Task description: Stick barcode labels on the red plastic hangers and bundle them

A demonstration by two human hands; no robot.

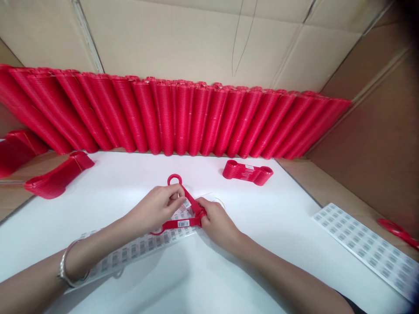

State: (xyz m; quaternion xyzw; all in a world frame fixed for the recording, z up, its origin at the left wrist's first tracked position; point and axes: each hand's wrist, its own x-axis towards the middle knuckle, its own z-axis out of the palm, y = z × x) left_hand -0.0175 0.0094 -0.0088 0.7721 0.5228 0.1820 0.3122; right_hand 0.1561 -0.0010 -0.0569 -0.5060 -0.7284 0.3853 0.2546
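Observation:
Two flat red plastic strips with ring ends (pixel 182 205) lie crossed in a V between my hands at the middle of the white table (pixel 281 218). The lower strip carries a small barcode sticker (pixel 183 223). My left hand (pixel 157 208) is closed in a pinch against the upper strip. My right hand (pixel 214 220) grips the point where both strips meet. A long sheet of barcode stickers (pixel 137 248) lies under my hands and left forearm.
Many tall stacks of the same red pieces (pixel 183 117) lean against the cardboard back wall. A short stack (pixel 248 172) lies ahead right, another (pixel 57 176) at left. A second sticker sheet (pixel 366 246) lies right, with a loose red piece (pixel 397 231) beyond.

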